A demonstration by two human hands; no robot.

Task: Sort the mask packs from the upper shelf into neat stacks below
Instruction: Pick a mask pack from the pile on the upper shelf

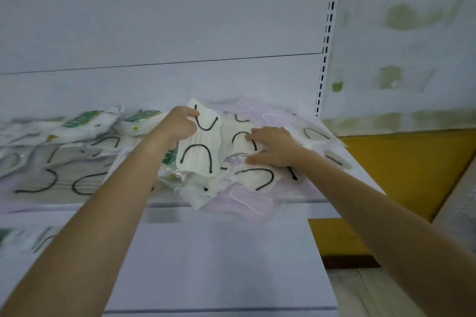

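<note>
A loose heap of clear mask packs point(255, 177) lies on the upper shelf point(334, 195), white masks with black ear loops inside. My left hand point(180, 123) grips one white mask pack point(199, 150) by its top edge and holds it tilted up above the heap. My right hand point(270, 147) lies on the heap just to the right, fingers spread and bent over another pack. Flatter rows of packs point(64, 177) cover the shelf's left part. Packs with green labels point(85, 121) lie at the back left.
The lower shelf point(219, 265) juts out white below my arms, with a few packs point(23, 239) at its left end. A slotted upright point(327, 41) marks the shelf's right end. Beyond it are a yellow panel point(401, 175) and a stained wall.
</note>
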